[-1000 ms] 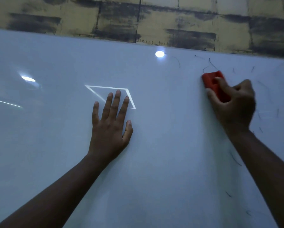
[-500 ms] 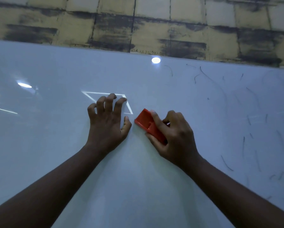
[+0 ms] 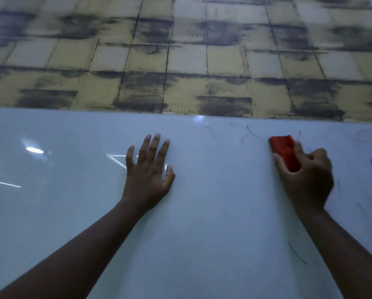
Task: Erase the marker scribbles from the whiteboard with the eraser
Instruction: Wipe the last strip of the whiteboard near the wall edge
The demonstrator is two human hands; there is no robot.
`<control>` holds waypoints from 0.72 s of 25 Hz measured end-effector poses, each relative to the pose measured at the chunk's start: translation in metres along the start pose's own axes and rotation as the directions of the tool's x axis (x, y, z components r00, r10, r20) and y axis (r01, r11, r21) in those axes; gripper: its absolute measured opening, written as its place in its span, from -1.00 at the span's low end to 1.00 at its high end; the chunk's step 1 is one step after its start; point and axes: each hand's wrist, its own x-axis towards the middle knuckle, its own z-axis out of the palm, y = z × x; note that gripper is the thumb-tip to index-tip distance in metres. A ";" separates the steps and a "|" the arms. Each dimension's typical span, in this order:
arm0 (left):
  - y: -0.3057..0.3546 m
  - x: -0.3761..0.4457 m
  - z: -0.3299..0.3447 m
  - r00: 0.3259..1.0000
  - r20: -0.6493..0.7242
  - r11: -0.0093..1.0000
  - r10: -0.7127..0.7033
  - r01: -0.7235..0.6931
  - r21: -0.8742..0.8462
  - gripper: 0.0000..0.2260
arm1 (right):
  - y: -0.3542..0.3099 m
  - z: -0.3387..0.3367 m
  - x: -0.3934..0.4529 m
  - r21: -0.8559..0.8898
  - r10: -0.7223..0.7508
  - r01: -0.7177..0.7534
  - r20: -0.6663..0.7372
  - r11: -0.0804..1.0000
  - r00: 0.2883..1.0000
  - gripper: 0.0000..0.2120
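Pressure matters most for the stroke we are on: we judge the job is best done by keeping the eraser (image 3: 285,152) flat on the whiteboard (image 3: 202,212) and sweeping it in overlapping passes across the upper right, where thin marker scribbles (image 3: 251,132) remain just left of the eraser and more faint strokes trail down the right side. A tilted edge would likely skip the fine lines, so full contact of the pad seems wiser than speed. One longer curved stroke low on the right, beside our forearm, looks like it will need a separate pass.

Our right hand (image 3: 306,175) is clenched around the red eraser, fingers curled over its near end and the thumb along its left side, so only the far end shows beyond the knuckles. That hand is blurred, and we cannot tell exactly how each finger sits. The eraser lies near the board's top edge, pressed against the surface, just below the tiled wall (image 3: 180,61).

Our left hand (image 3: 148,169) holds nothing; it lies flat on the board well apart from the eraser, fingers straight and slightly spread, which we judge steadies us while the other hand scrubs.
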 end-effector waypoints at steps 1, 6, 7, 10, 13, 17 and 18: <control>0.000 0.000 0.001 1.000 -0.006 1.000 -0.002 0.002 -0.005 -0.37 | 0.003 0.000 0.002 0.014 0.082 -0.081 -0.024 0.997 0.996 -0.40; 0.003 -0.002 0.003 1.000 -0.011 1.000 0.001 -0.001 0.008 -0.38 | -0.021 0.009 0.003 0.051 0.213 -0.210 -0.058 0.976 0.975 -0.41; 0.003 -0.001 0.003 1.000 -0.010 1.000 -0.001 0.001 0.007 -0.38 | -0.030 0.013 0.005 0.066 0.230 -0.226 -0.055 0.972 0.972 -0.41; 0.003 -0.002 0.004 1.000 -0.006 1.000 -0.003 0.003 0.000 -0.37 | -0.069 0.031 0.010 0.126 0.219 -0.214 -0.021 0.969 0.976 -0.40; 0.003 -0.001 0.002 1.000 -0.007 1.000 -0.002 0.002 0.003 -0.37 | -0.122 0.045 -0.001 0.125 -0.011 0.008 0.021 0.992 1.000 -0.40; 0.002 0.004 0.002 1.000 0.028 1.000 -0.013 0.013 0.013 -0.35 | -0.169 0.048 -0.031 0.115 -0.318 0.307 0.092 0.945 0.944 -0.32; 0.001 0.005 0.001 0.999 0.040 1.000 -0.015 0.014 0.013 -0.35 | -0.172 0.048 -0.034 0.124 -0.349 0.337 0.092 0.933 0.932 -0.32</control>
